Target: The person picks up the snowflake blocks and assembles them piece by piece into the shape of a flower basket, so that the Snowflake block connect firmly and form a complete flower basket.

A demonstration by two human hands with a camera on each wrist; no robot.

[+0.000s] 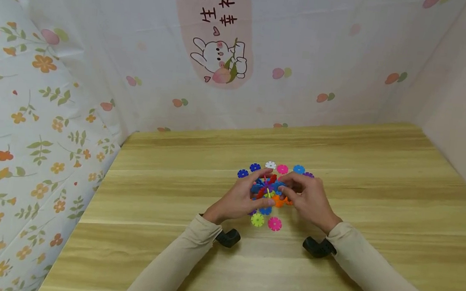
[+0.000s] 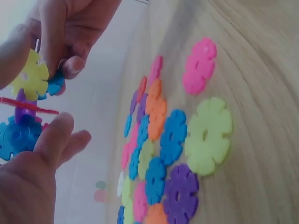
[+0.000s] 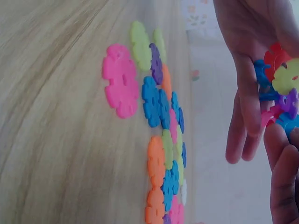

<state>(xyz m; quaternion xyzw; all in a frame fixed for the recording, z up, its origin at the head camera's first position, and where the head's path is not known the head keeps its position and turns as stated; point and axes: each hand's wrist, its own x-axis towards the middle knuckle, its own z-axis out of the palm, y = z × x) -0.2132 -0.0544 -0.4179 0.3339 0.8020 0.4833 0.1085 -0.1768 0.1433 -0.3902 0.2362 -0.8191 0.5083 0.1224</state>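
Between both hands, raised off the table, is a cluster of joined plastic snowflake discs (image 1: 269, 186) in blue, red, purple and yellow. My left hand (image 1: 241, 197) holds its left side, thumb on the near side and fingers on the far side. My right hand (image 1: 310, 197) pinches at the cluster's right side, thumb against the index finger. In the left wrist view a yellow disc (image 2: 32, 77) and a blue disc (image 2: 18, 137) stand out of it, with a purple disc (image 3: 287, 102) at its core in the right wrist view. Fingers hide part of the cluster.
Loose discs lie flat beneath and around the hands, among them a pink disc (image 1: 274, 223), a lime disc (image 1: 257, 220), a white disc (image 1: 271, 165) and an orange disc (image 3: 156, 161). They rest on a wood-grain table (image 1: 161, 195), with a patterned cloth (image 1: 319, 41) behind it.
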